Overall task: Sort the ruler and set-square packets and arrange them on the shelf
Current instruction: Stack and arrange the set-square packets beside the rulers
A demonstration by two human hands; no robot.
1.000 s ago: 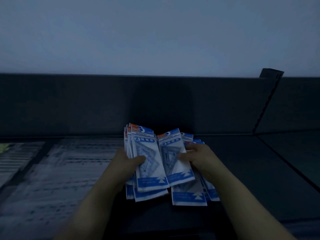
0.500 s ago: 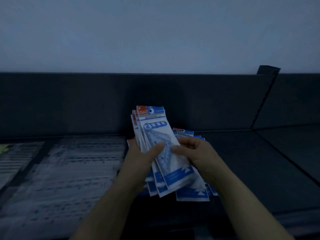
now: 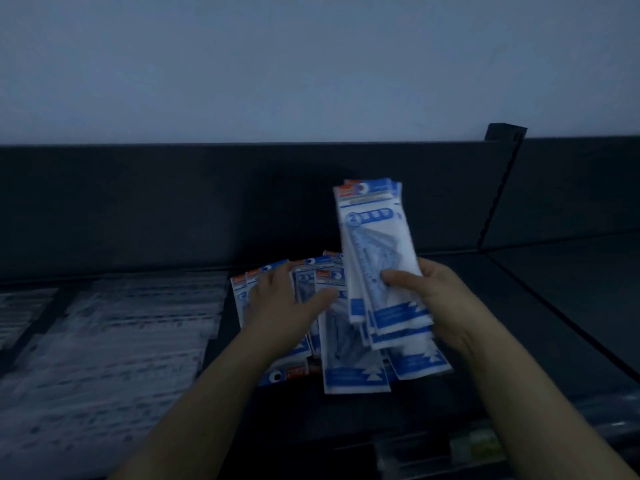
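Shelf (dark, dimly lit) bears fanned packets; pale wall behind.

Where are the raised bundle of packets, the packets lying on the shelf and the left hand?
raised bundle [image 3: 375, 237]: head view, top packet's front.
packets on the shelf [image 3: 356, 377]: head view, nearest packet's blue band.
left hand [image 3: 280, 306]: head view, back of hand.

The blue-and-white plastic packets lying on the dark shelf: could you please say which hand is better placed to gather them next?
Probably the left. The left hand is open over the loose blue-and-white plastic packets on the dark shelf; the right hand grips a raised bundle of packets.
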